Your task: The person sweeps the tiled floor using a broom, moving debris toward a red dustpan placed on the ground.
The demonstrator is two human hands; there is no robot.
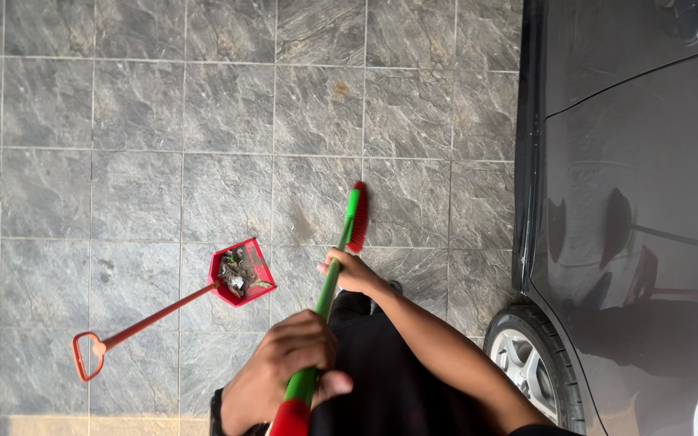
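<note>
Debris [238, 274] already gathered in red dustpan [241, 273] on tiled floor [123, 121], green broom [341, 242] gripped by left hand [284, 371] and right hand [351, 270], sweeping seemingly near done.

We stand on a floor [139, 105] of large grey stone-look tiles with pale grout lines, evenly lit by daylight. On the right we see a dark glossy car [648, 202], its wheel [527, 367] on the tiles.
</note>
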